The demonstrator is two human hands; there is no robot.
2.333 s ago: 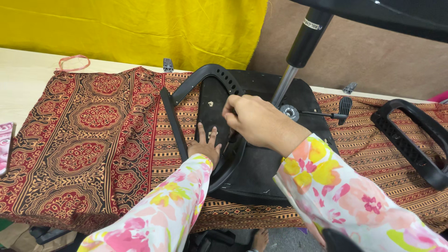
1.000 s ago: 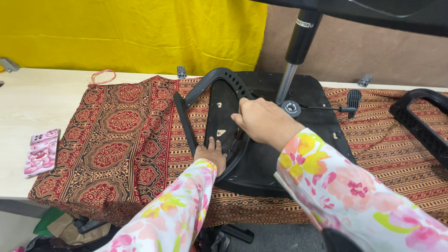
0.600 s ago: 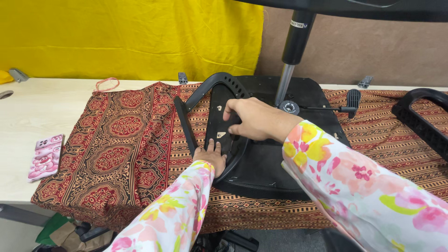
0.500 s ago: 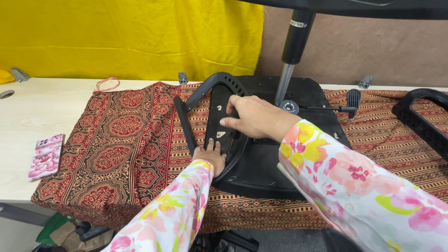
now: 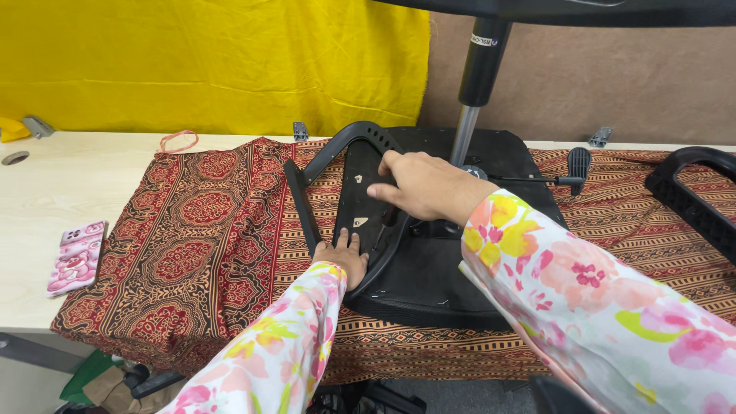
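Observation:
An upturned black office chair seat (image 5: pixel 452 284) lies on a red patterned cloth (image 5: pixel 199 245) over the table. A black armrest bracket (image 5: pixel 349 149) rests against the seat's left side. My left hand (image 5: pixel 343 257) lies flat on the bracket's lower end, fingers spread. My right hand (image 5: pixel 418 184) presses on the bracket's upper plate, fingers curled at a spot near the gas cylinder (image 5: pixel 477 84). Whether it pinches something small is hidden.
A second black armrest (image 5: pixel 690 199) lies at the right on the cloth. The seat's lever with a paddle handle (image 5: pixel 579 165) sticks out right. A pink phone (image 5: pixel 77 257) and a tape roll (image 5: pixel 15 157) lie on the pale table at left. Yellow fabric hangs behind.
My right hand has shifted a little left along the bracket's plate. The view has tilted, bringing more of the table at left into sight. My left hand stays on the bracket.

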